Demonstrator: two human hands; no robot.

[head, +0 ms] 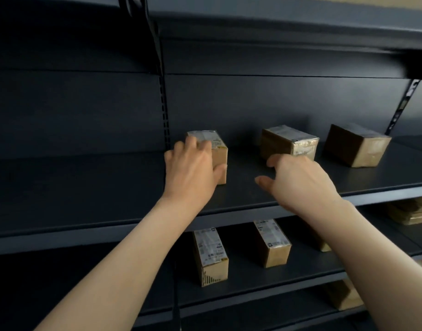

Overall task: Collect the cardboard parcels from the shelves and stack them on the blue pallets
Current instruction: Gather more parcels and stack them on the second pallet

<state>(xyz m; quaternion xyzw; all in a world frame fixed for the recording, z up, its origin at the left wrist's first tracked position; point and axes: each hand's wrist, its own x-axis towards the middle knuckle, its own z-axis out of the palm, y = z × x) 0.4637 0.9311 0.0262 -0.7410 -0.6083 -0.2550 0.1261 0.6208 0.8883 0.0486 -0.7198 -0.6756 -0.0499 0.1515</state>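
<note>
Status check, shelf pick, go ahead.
Left hand grips left parcel on shelf. Right hand open, reaching for middle parcel, contact unclear. Third parcel apart, right.

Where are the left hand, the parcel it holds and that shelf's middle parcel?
left hand (191,170), head view, back of hand.
held parcel (221,157), head view, front face.
middle parcel (290,136), head view, labelled top.

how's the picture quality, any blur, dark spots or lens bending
Head view: dim light, the dark grey metal shelf sinks to near black at frame left; left hand, right hand and the brown cardboard parcel under the left are softly blurred, its label unreadable; wide-angle lens bows the shelf edges.
</note>
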